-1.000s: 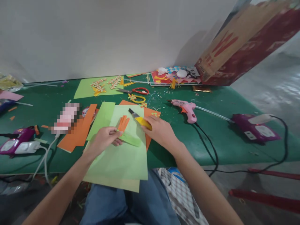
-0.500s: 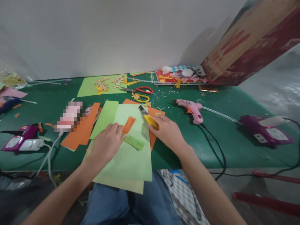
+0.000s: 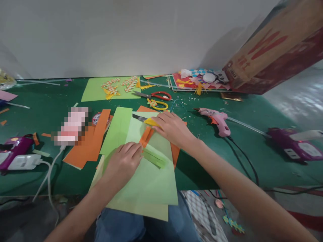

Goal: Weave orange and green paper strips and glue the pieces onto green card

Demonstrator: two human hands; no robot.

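My right hand (image 3: 175, 131) is closed on a yellow utility knife (image 3: 151, 122), its dark blade pointing left over the upper edge of a pale green sheet (image 3: 151, 188). My left hand (image 3: 124, 161) pinches orange paper strips (image 3: 146, 136) and green paper strips (image 3: 155, 158), which cross at its fingertips. The orange ones point up toward the knife; the green ones slant down to the right. Part of the crossing is hidden under the fingers. Beneath lie a brighter green sheet (image 3: 117, 129) and orange paper (image 3: 176, 155).
Scissors with red handles (image 3: 161, 96) and a yellow-handled pair (image 3: 160, 105) lie beyond the sheets. To the right rest a pink glue gun (image 3: 218, 121) and a purple power strip (image 3: 290, 144). Orange paper pieces (image 3: 84, 151) lie left. A paper bag (image 3: 267, 53) stands back right.
My right hand has moved the knife left and turned it, so it now lies across above the orange strips. My left hand keeps its hold on the strips. The whole view has shifted slightly.
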